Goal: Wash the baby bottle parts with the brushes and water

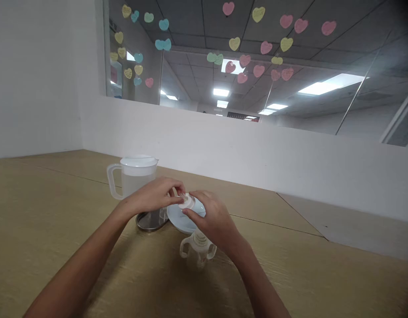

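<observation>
My right hand (213,216) grips the white collar (188,202) of a baby bottle nipple between thumb and fingers. Fingertips of my left hand (163,194) pinch at its clear tip, from the left. Both hands are above a pale plate (177,221), which they partly cover. Just below my right hand a clear baby bottle (200,249) with two side handles stands upright, its threaded neck uncovered.
A lidded white pitcher (137,176) stands behind my left hand, its handle to the left. Beneath my left wrist lies a dark round metal tray (149,222) with a small clear item at its edge, partly hidden. A white wall (207,145) bounds the wooden table (273,265).
</observation>
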Demonstrator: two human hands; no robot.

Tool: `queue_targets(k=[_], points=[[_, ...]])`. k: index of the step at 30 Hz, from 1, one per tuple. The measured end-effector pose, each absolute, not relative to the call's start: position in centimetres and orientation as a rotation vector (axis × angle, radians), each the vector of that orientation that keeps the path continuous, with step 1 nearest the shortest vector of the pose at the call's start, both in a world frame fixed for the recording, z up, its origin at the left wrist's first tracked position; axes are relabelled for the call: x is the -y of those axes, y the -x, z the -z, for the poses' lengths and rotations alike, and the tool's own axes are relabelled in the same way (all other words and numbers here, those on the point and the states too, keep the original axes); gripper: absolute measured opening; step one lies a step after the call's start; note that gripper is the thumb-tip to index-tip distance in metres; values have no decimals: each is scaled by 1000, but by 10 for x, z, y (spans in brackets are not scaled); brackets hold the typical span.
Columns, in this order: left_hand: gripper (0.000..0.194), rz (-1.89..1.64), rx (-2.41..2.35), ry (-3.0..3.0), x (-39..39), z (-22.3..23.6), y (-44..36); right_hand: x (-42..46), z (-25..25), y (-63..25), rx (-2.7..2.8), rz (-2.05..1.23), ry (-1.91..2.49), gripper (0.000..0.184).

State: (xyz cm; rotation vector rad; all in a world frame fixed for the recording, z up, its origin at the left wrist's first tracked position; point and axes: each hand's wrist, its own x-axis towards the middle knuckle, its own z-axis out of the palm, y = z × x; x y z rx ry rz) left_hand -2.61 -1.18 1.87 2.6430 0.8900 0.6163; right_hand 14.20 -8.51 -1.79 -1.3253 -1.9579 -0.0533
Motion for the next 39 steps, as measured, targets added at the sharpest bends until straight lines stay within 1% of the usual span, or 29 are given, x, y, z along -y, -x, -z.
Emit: queue_targets(k=[6,8,12,16,21,24,30,35,37,39], points=[[24,-797,-779,-2647,38,-24,22,86,17,-141,1833,-12,1210,21],[24,-844,-767,-2652,43,-25,21,89,15,-142,1786,-70,1215,22],[24,-913,-782,-2730,53,-24,16,92,13,-146,1661,-256,1239,25],[23,-981,-789,-2806,59,-22,12,90,14,-151,1552,-492,1113,22],[22,-1061,-679,-2656,59,-19,7,88,11,-160,1465,-729,1025,21],[27,-1055,-643,-2459,56,-16,4,87,9,-166,1466,-746,1046,19],[45,-1026,-502,-2253,45,-13,0,86,6,-169,1439,-765,977,16],[40,-924,-351,-2114,37,-8,-5,86,3,-169,1349,-780,849,17],[43,-922,-357,-2129,38,-4,-11,85,4,-171,1316,-727,866,17],[49,-998,-397,-2149,39,1,-18,84,6,-173,1320,-629,912,15]])
